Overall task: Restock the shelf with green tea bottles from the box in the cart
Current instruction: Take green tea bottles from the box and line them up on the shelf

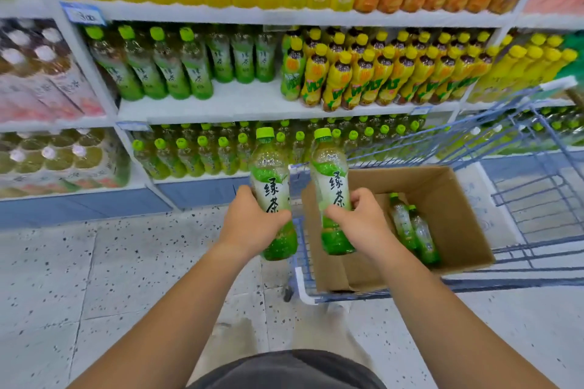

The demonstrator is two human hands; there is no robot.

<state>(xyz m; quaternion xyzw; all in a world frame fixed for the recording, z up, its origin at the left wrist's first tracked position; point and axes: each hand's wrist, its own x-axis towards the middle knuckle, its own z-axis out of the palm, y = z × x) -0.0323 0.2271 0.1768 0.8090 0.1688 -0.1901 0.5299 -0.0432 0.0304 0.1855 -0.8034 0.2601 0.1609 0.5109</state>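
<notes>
- My left hand has its fingers wrapped round a green tea bottle. It is upright, with a green cap and a label reading 绿茶.
- My right hand has its fingers clamped on a second bottle with the same 绿茶 label, held over the left edge of the cardboard box.
- Two spare bottles lie inside the box, which sits in the blue wire cart.
- On the shelf, matching green tea stands at the left and yellow-capped drinks at the right. Their writing is too blurred to read.

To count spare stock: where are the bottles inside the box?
Head view, right side: two bottles sit in the cardboard box in the cart, beside the right hand.
</notes>
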